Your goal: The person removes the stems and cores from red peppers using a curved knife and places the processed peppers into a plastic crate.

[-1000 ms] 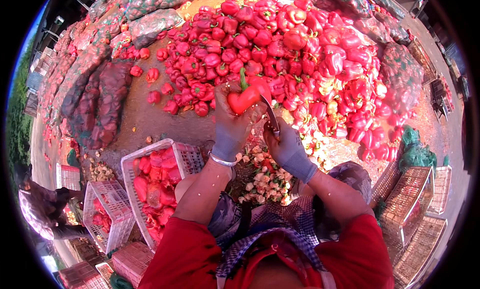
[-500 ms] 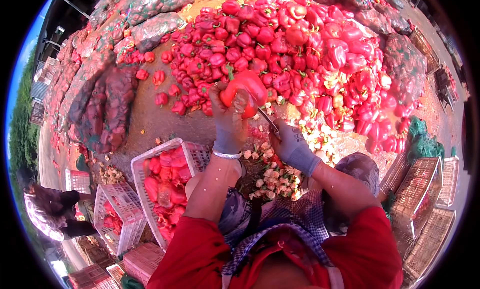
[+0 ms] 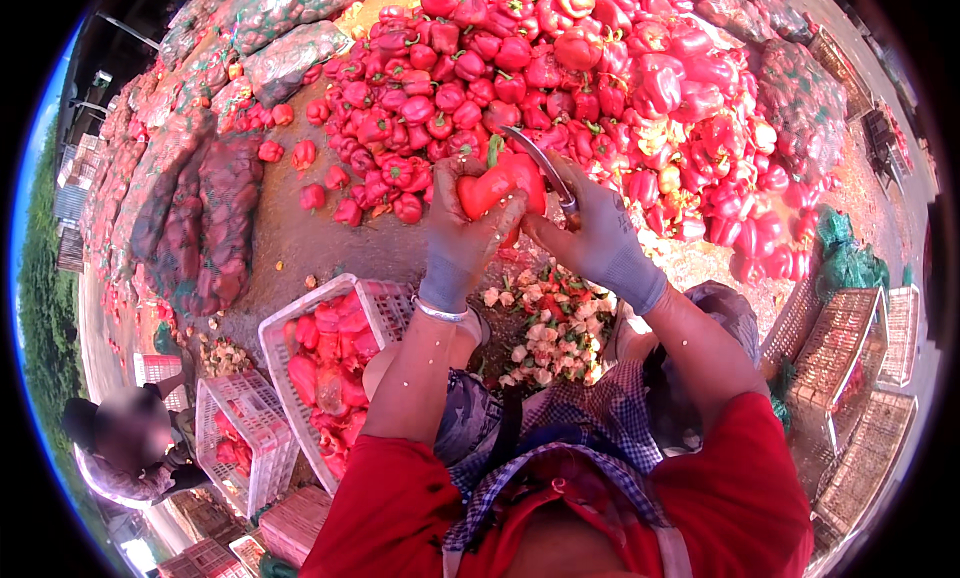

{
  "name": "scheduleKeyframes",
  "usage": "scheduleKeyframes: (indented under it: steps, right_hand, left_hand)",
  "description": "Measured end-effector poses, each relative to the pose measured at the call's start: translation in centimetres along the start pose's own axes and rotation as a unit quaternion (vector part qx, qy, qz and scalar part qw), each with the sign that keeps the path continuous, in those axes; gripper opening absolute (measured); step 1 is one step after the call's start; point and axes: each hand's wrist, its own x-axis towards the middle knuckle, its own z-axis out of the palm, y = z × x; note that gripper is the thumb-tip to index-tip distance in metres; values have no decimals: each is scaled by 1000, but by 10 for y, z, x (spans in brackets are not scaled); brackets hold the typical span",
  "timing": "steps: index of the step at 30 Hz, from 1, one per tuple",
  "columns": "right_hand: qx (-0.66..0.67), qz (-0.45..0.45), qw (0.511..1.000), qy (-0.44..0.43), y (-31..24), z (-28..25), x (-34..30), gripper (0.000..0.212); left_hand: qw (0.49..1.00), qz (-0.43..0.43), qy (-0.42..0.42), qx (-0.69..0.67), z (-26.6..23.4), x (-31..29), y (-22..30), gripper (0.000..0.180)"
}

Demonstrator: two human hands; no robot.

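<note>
Left hand [image 3: 456, 223] is gripping a red pepper [image 3: 487, 191] while the right [image 3: 602, 228] is holding a knife [image 3: 540, 160]

The pepper is probably going to be handling as light, firm but hollow, its waxy skin turning slippery if wet and its walls likely cracking under a hard squeeze; a broad hold around the lobes would be serving better than pinching the stem; the left fingers are curling around its side, thumb across the front, and the right ones are closing on the handle, the curved blade rising by the pepper's right shoulder, contact impossible to tell; the pepper is showing glossy bright red, deeply creased between lobes, green stem pointing up, and is hanging in hand between the heap [image 3: 450, 98] and the pale scraps [image 3: 550, 328]
</note>
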Motion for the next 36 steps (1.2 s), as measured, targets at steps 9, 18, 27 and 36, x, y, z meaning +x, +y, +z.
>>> scheduleKeyframes:
  steps: [9,18,27,36]
  right_hand:
    - [-109,-20,993,-27,15,-7,-2,61]
    - [-104,47,991,-71,13,-17,0,59]
    - [-92,56,991,-78,32,-10,-1,57]
    - [6,78,993,-88,23,-22,-4,42]
  left_hand:
    - [984,49,-72,153,9,-6,-7,45]
    - [989,7,-95,115,12,-10,-5,41]
    - [985,8,-103,138,6,-10,-15,38]
    - [973,-130,-187,23,-3,-14,11,41]
